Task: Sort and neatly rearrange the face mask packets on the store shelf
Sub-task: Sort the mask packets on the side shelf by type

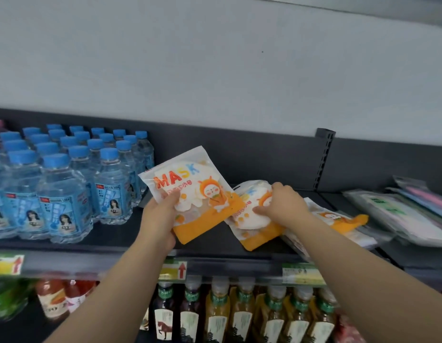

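My left hand (158, 219) grips an orange-and-white packet marked MASK (190, 191) by its lower left corner and holds it tilted above the dark shelf (116, 237). My right hand (282, 205) lies on a second orange mask packet (252, 229), fingers curled over its top, on a loose heap. A third orange packet (341, 219) lies flat just to the right of that hand, partly under my forearm.
Blue-capped water bottles (64, 184) fill the shelf's left side. Flat pastel packets (400, 214) are stacked at the far right. A slotted upright (322, 159) stands behind. Juice and tea bottles (239, 315) line the lower shelf under the price rail (180, 268).
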